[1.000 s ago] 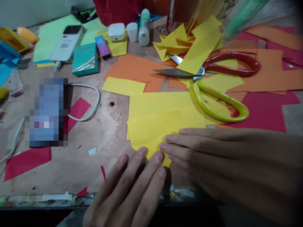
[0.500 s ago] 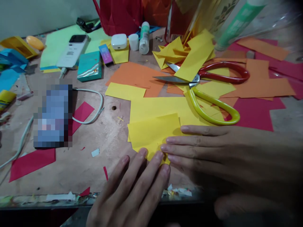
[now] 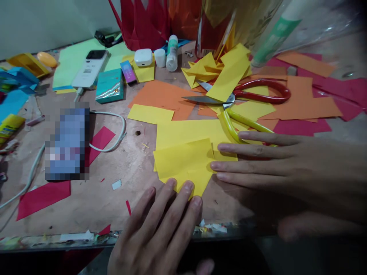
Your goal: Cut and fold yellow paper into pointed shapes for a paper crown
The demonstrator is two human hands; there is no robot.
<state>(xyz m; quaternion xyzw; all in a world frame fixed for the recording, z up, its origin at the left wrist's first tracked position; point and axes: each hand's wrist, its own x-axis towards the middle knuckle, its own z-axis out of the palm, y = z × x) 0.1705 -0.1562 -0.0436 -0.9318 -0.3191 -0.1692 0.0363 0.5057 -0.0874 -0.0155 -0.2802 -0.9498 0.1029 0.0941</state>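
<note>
A folded piece of yellow paper (image 3: 183,158) lies near the table's front edge, on top of a larger yellow sheet (image 3: 186,131). Fingertips of my left hand (image 3: 163,221) rest on its lower edge, the fingers spread. My right hand (image 3: 266,164) lies flat at the right, fingers stretched out, its tips at the right side of the yellow papers. Just beyond it are scissors (image 3: 229,100) with one red and one yellow-green handle, lying with blades apart; my right fingers partly cover the yellow-green handle. A yellow strip (image 3: 229,74) lies across the blades.
Orange sheets (image 3: 160,97) and red paper (image 3: 298,127) lie around the scissors. At the left are a pixelated phone (image 3: 69,145), a white cable (image 3: 124,124) and a white phone (image 3: 90,68). Glue sticks (image 3: 172,53), a teal box (image 3: 109,86) and a red bag (image 3: 143,23) stand behind.
My right hand has moved right, off the middle of the folded yellow paper, and now covers part of the scissor handle. My left hand stays on the paper's lower edge. The view has shifted slightly.
</note>
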